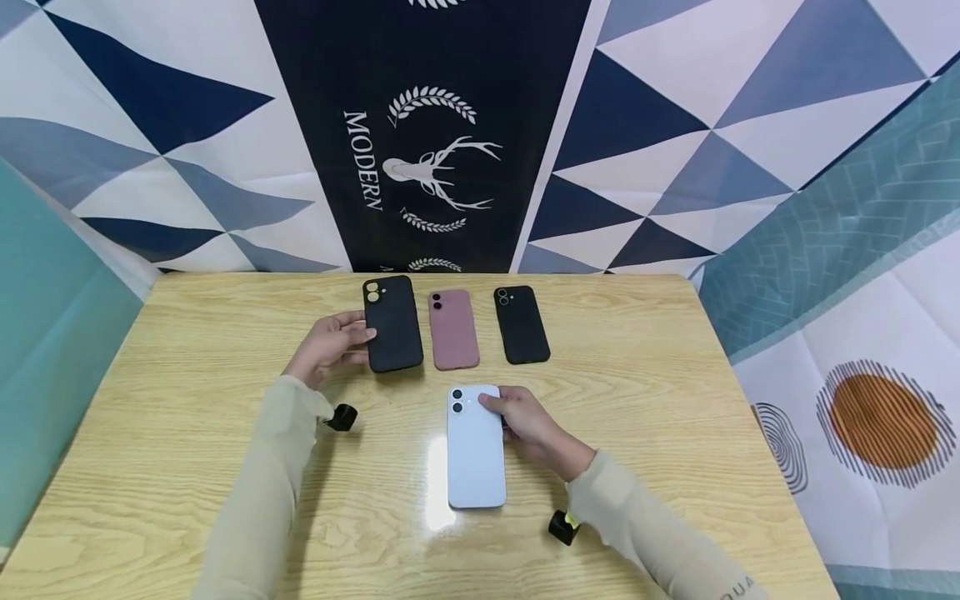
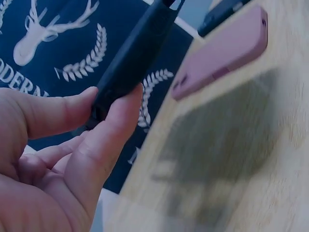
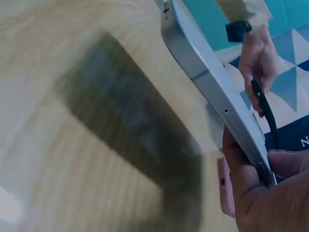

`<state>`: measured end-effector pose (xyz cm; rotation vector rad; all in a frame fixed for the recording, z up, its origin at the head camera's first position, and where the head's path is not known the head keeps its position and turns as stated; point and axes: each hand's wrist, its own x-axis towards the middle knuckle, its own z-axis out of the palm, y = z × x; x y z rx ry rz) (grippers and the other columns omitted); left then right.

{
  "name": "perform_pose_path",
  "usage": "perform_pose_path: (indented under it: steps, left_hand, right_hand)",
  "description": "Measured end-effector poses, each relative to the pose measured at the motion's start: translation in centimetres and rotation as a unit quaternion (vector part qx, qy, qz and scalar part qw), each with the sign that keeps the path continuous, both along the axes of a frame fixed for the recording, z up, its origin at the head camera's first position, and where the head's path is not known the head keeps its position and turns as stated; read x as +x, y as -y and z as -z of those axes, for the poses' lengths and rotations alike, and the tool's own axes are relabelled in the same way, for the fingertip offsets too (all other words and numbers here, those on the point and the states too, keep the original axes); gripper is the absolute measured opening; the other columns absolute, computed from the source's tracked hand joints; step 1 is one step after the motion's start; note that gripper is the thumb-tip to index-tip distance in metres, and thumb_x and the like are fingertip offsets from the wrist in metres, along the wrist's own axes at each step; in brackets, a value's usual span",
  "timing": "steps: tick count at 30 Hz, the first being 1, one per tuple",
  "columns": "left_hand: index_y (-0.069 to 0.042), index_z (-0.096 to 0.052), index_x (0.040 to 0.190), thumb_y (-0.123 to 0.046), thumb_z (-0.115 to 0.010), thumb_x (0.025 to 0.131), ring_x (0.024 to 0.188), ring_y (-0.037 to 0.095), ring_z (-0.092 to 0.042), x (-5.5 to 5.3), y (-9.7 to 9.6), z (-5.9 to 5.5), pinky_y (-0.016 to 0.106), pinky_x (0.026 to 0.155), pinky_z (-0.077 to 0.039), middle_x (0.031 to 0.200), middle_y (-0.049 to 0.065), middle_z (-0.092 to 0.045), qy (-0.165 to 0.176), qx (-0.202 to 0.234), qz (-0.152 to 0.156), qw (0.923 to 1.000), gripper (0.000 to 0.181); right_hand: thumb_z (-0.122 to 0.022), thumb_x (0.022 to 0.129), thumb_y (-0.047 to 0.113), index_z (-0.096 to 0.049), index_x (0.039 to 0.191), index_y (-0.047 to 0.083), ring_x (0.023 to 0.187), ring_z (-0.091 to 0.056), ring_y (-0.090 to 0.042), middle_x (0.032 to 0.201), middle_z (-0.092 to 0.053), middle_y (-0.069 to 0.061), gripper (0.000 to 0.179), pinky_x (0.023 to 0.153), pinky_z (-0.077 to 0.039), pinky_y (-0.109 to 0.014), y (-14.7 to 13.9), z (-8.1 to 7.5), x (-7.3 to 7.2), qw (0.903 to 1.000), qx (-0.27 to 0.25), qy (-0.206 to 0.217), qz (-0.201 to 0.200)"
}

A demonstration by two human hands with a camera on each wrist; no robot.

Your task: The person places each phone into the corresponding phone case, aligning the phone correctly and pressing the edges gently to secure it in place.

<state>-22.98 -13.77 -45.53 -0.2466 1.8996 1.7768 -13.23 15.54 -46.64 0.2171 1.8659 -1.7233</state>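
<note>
My left hand pinches a black phone case by its left edge, thumb on its back. In the left wrist view the case is held up off the table, its shadow falling on the wood. My right hand grips a white phone near its camera end, thumb on the back. The right wrist view shows the phone edge-on, raised above its shadow. A pink phone case lies just right of the held case, and a second black phone case lies further right.
The wooden table has its back edge against a patterned cloth with a deer print. A black wrist camera sits at the left cuff, another black camera at the right cuff. Glare shows left of the phone.
</note>
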Motion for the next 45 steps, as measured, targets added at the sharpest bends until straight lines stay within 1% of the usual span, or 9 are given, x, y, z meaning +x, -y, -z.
perform_pose_path:
  steps: [3,7,14,16,18,21,23,35,45]
  left_hand:
    - [-0.005,-0.020,0.149,-0.010,-0.051,0.096,0.076,0.003,-0.065,0.5,0.0,-0.6,0.022,0.071,-0.057,0.146,0.020,-0.033,-0.011,0.017,0.010,0.9997,0.061]
    - [-0.002,-0.020,0.148,-0.008,-0.051,0.096,0.077,0.004,-0.066,1.2,-0.3,-1.2,0.023,0.071,-0.057,0.139,0.021,-0.039,-0.022,0.046,0.021,0.9985,0.062]
    - [0.001,-0.024,0.146,-0.005,-0.053,0.094,0.074,0.007,-0.068,2.4,-0.7,-1.9,0.024,0.069,-0.058,0.113,0.001,-0.055,-0.033,0.063,0.034,0.9969,0.059]
    - [0.002,-0.025,0.145,-0.005,-0.053,0.094,0.073,0.007,-0.067,2.6,-0.9,-2.1,0.023,0.068,-0.057,0.117,0.005,-0.055,-0.038,0.059,0.041,0.9967,0.059]
    - [0.003,-0.025,0.145,-0.004,-0.053,0.094,0.073,0.007,-0.067,2.9,-1.2,-2.4,0.022,0.067,-0.057,0.127,0.014,-0.052,-0.040,0.055,0.046,0.9966,0.059]
    - [0.003,-0.023,0.146,-0.004,-0.052,0.094,0.074,0.005,-0.066,3.3,-1.4,-2.7,0.020,0.066,-0.057,0.142,0.025,-0.039,-0.042,0.049,0.054,0.9964,0.060]
    - [0.004,-0.022,0.146,-0.003,-0.052,0.094,0.076,0.004,-0.066,3.6,-1.6,-2.9,0.021,0.067,-0.057,0.145,0.028,-0.034,-0.042,0.053,0.057,0.9961,0.060]
    - [0.006,-0.026,0.144,-0.003,-0.056,0.091,0.087,0.001,-0.062,5.4,-2.5,-4.0,0.023,0.067,-0.057,0.143,0.028,-0.035,-0.055,0.046,0.080,0.9942,0.061]
    - [0.005,-0.031,0.142,-0.001,-0.059,0.090,0.084,0.005,-0.065,5.8,-3.0,-4.3,0.026,0.067,-0.058,0.134,0.027,-0.046,-0.051,0.045,0.088,0.9938,0.060]
  right_hand:
    - [-0.041,0.099,0.015,-0.054,0.116,-0.011,0.056,-0.054,-0.002,0.069,-0.064,0.005,0.033,0.050,-0.041,-0.017,-0.1,-0.6,-0.8,0.9999,0.014,-0.010,0.003]
    - [-0.041,0.099,0.015,-0.054,0.116,-0.011,0.053,-0.048,-0.003,0.066,-0.062,0.006,0.034,0.047,-0.032,-0.018,-0.3,-1.4,-1.7,0.9993,0.026,-0.025,0.004]
    - [-0.042,0.099,0.016,-0.053,0.118,-0.011,0.052,-0.049,-0.003,0.066,-0.062,0.006,0.035,0.046,-0.029,-0.019,-0.2,-2.4,-2.8,0.9991,0.021,-0.035,0.009]
    - [-0.043,0.099,0.016,-0.053,0.117,-0.011,0.052,-0.049,-0.003,0.065,-0.062,0.006,0.034,0.046,-0.029,-0.019,-0.1,-2.6,-3.0,0.9990,0.020,-0.038,0.010]
    - [-0.043,0.099,0.016,-0.054,0.116,-0.011,0.052,-0.049,-0.003,0.065,-0.061,0.006,0.033,0.046,-0.030,-0.019,0.0,-2.8,-3.2,0.9990,0.020,-0.039,0.013]
    - [-0.044,0.099,0.016,-0.054,0.115,-0.011,0.053,-0.051,-0.003,0.066,-0.062,0.006,0.033,0.047,-0.032,-0.019,0.1,-3.0,-3.4,0.9991,0.019,-0.035,0.018]
    - [-0.044,0.098,0.016,-0.054,0.116,-0.010,0.054,-0.052,-0.003,0.067,-0.062,0.006,0.033,0.048,-0.033,-0.019,0.2,-3.2,-3.6,0.9991,0.019,-0.031,0.022]
    - [-0.044,0.098,0.016,-0.055,0.115,-0.008,0.057,-0.054,-0.004,0.071,-0.063,0.004,0.031,0.048,-0.036,-0.018,0.7,-4.2,-4.5,0.9992,0.012,-0.033,0.021]
    - [-0.043,0.099,0.015,-0.053,0.114,-0.010,0.057,-0.056,-0.003,0.070,-0.062,0.005,0.030,0.047,-0.038,-0.016,1.1,-4.7,-4.8,0.9990,-0.015,-0.036,0.023]
